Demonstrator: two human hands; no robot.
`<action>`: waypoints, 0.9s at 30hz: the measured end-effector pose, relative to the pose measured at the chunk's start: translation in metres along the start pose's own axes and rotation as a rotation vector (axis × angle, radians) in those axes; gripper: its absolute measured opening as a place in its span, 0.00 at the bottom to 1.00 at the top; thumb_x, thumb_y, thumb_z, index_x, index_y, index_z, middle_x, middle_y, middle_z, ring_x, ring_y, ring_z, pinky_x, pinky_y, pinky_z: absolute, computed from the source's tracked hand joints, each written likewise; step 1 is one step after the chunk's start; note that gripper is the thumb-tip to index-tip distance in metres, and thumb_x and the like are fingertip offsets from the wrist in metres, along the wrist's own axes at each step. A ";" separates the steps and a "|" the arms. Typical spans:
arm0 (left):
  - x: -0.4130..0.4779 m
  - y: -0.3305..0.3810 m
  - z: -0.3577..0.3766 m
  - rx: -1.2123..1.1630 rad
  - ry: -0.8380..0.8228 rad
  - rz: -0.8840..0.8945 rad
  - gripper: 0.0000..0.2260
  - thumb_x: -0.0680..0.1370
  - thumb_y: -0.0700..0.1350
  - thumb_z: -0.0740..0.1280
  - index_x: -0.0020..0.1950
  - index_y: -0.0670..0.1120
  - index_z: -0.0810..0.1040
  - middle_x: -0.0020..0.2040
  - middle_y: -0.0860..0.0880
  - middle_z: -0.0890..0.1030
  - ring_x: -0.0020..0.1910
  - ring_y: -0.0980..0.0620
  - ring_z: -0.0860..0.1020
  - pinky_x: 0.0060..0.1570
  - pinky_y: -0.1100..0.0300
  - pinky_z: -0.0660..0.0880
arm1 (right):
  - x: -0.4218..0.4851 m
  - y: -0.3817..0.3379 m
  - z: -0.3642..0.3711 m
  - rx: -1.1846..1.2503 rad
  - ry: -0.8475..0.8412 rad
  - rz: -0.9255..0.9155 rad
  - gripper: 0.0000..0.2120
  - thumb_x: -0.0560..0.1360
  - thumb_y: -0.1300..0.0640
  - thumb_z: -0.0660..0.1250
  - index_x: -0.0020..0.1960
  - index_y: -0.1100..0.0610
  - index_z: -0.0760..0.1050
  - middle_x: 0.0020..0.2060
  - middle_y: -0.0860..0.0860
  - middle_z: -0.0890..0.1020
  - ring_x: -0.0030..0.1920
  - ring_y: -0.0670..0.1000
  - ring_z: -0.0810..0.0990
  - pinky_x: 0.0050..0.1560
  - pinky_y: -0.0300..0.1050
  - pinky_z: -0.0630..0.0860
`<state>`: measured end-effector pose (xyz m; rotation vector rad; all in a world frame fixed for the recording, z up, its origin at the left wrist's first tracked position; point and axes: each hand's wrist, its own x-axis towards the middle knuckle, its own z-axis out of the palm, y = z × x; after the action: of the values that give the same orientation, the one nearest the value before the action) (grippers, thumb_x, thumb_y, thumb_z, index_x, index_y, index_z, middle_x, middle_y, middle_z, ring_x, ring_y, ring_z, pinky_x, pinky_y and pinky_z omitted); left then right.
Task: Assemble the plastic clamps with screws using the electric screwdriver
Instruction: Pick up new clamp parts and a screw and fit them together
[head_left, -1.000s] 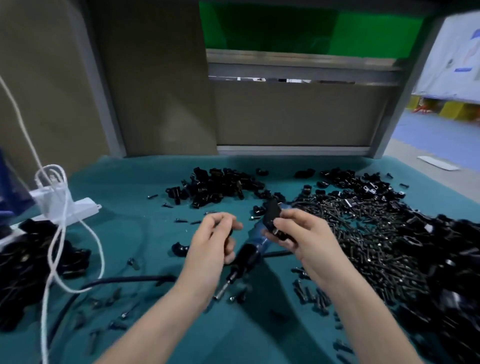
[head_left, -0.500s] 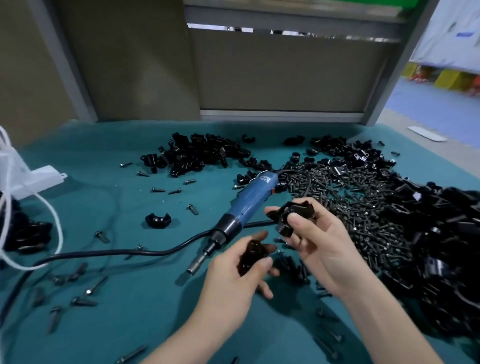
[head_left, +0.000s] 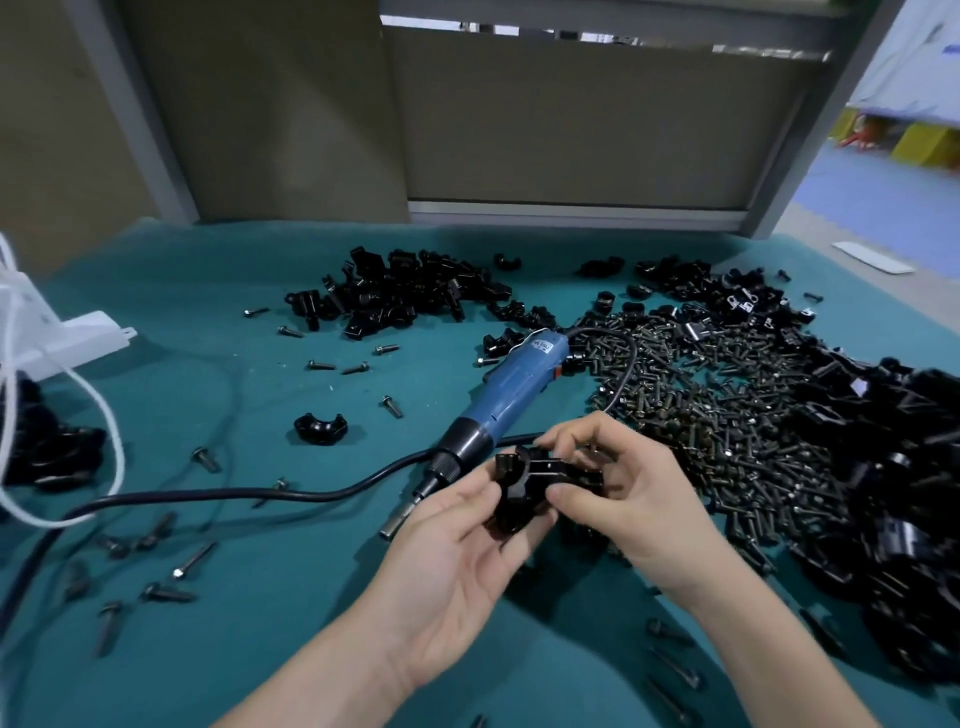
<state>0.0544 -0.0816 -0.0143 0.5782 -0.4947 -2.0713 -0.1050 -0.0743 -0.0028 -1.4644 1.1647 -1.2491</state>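
The left hand (head_left: 452, 561) and right hand (head_left: 644, 499), fingers curled, pinched black plastic clamp pieces (head_left: 524, 480) together above the teal table cover (head_left: 291, 597), just near of the blue electric screwdriver (head_left: 514, 389) lying flat; a heap of dark metal screws (head_left: 727, 415) lay right.

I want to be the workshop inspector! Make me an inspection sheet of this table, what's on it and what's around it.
Surface: teal cloth, strewn with parts.
Job's things: black clamp pieces held above the cloth; blue electric screwdriver lying untouched; screw pile; clamp pile behind.
Clutter: loose screws and one clamp half scattered left.
Grips: left hand and right hand both hold the clamp pieces.
Cables: black cable snakes left across the cloth; white cord by a power strip.
Surroundings: grey panel behind; blue floor far right.
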 end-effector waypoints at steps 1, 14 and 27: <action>0.000 0.000 0.000 -0.019 0.003 -0.007 0.16 0.73 0.36 0.61 0.56 0.34 0.81 0.56 0.37 0.82 0.52 0.44 0.83 0.45 0.57 0.81 | 0.000 -0.001 -0.001 -0.012 0.006 -0.012 0.15 0.69 0.78 0.67 0.42 0.60 0.73 0.45 0.48 0.84 0.47 0.45 0.81 0.49 0.39 0.77; -0.001 -0.001 0.002 0.027 0.064 0.020 0.15 0.73 0.40 0.63 0.55 0.36 0.81 0.54 0.38 0.83 0.46 0.49 0.84 0.40 0.58 0.82 | -0.004 -0.001 0.009 -0.161 -0.003 -0.070 0.08 0.64 0.64 0.67 0.42 0.56 0.73 0.44 0.46 0.82 0.42 0.42 0.78 0.46 0.35 0.73; -0.001 -0.004 -0.001 0.156 0.059 0.119 0.18 0.71 0.40 0.66 0.60 0.39 0.80 0.56 0.40 0.83 0.49 0.52 0.83 0.48 0.63 0.80 | -0.004 -0.005 0.007 -0.162 0.068 -0.169 0.07 0.64 0.55 0.66 0.40 0.50 0.71 0.45 0.49 0.81 0.42 0.47 0.78 0.43 0.37 0.72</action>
<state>0.0527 -0.0792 -0.0175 0.6825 -0.6447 -1.9086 -0.0973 -0.0691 0.0002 -1.6803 1.2310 -1.3536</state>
